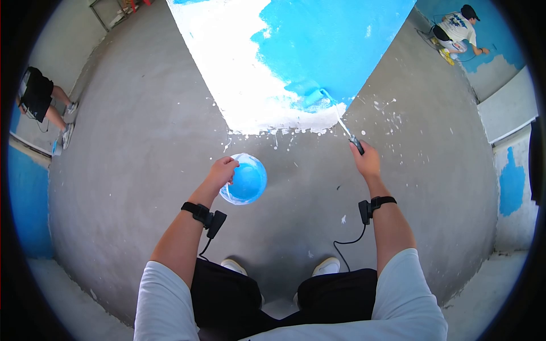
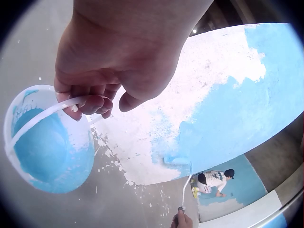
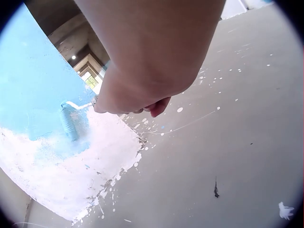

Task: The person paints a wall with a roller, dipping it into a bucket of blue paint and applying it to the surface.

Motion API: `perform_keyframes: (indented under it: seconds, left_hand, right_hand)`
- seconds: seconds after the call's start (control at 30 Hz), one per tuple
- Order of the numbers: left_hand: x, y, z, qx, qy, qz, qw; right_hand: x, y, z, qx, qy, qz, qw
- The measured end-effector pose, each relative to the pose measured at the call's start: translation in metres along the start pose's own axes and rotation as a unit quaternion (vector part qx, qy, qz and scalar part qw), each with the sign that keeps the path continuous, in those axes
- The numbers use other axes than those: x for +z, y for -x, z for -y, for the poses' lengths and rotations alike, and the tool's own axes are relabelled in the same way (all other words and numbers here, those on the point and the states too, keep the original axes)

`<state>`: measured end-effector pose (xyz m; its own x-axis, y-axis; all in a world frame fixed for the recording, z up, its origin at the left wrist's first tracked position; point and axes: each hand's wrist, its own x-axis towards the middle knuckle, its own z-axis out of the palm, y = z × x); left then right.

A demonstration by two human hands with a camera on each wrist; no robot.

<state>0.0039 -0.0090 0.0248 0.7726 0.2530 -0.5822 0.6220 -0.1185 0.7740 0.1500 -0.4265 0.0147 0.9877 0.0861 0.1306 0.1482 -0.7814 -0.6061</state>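
Note:
My left hand (image 1: 223, 172) holds a white bucket by its handle (image 2: 45, 114), fingers curled under it. Blue paint (image 2: 42, 137) covers the bottom of the bucket (image 1: 261, 184) and streaks its inner wall. In my right hand (image 1: 367, 159) is the dark grip of a paint roller (image 1: 356, 145). Its blue sleeve (image 3: 69, 122) lies against the lower part of a white surface (image 1: 210, 62) that is partly painted blue. Bare white shows to the left of the roller and along the bottom edge. In the right wrist view my wrist hides most of the fingers.
Paint drips spot the grey floor (image 1: 142, 142) below the painted surface. A crouching person (image 1: 458, 28) works at a blue wall at the far right. Another person's legs (image 1: 51, 105) show at the left. My shoes (image 1: 327, 266) stand on the floor below.

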Motion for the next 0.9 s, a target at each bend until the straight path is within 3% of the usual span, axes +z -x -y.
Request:
perform_keyframes:
  seconds: [0.23,0.33,0.57,0.63,0.9]
  left_hand:
    - [0.001,0.001,-0.003,-0.003,0.001,0.006,1.0]
    - [0.0,0.001,-0.001,-0.002,0.009,0.009,1.0]
    - [0.003,0.003,-0.004,0.005,0.005,0.006,1.0]
    - [0.003,0.002,-0.003,0.004,0.009,0.01,1.0]
    - [0.003,0.003,-0.006,0.0,0.016,0.012,1.0]
  right_hand:
    - [-0.001,-0.024,0.072,-0.104,-0.119,-0.027,0.987]
    - [-0.002,-0.029,0.083,-0.103,-0.102,-0.02,0.989]
    - [0.015,-0.021,0.035,-0.073,-0.137,-0.056,0.986]
    - [0.014,-0.015,0.016,-0.023,-0.083,-0.039,0.996]
    - [0.016,0.005,-0.04,0.021,-0.027,-0.062,0.997]
